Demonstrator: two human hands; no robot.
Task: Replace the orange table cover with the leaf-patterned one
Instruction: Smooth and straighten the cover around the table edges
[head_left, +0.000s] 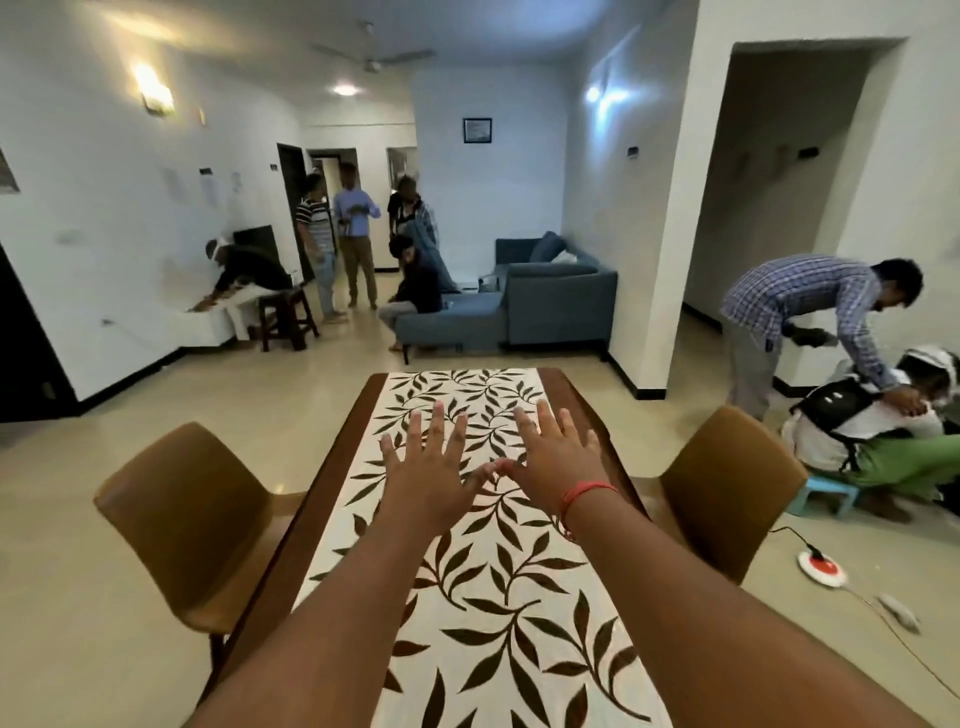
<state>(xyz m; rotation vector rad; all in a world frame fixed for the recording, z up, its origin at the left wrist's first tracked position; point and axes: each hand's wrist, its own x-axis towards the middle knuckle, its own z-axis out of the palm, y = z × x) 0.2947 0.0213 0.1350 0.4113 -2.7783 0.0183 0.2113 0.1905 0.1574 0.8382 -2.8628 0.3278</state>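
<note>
The leaf-patterned cover (483, 582) lay lengthwise down the middle of the dark wooden tabletop (358, 415), running from the near edge to the far end, with bare strips of wood showing along both long sides. It looked flat and fairly straight, with no obvious folds or bunching in the part that could be seen. The left hand (426, 467) and the right hand (556, 457) were both stretched out over the middle of the cover, palms down, fingers spread wide and grasping nothing, their thumbs almost touching; whether the palms pressed on the cloth or floated just above it could not be told. A red thread band (587, 493) circled the right wrist. No orange cover was visible anywhere on the tabletop or nearby, so the swap appeared to be essentially done: the old cover seemed to be off and the new one in place. What remained, by the look of it, was at most a final smoothing or a small nudge to centre the cloth. A brown chair (192, 514) stood on the left of the tabletop and another chair (727, 488) on the right, both close to its sides. Farther back several people stood and sat near a blue sofa (524, 296), well apart from the work.
</note>
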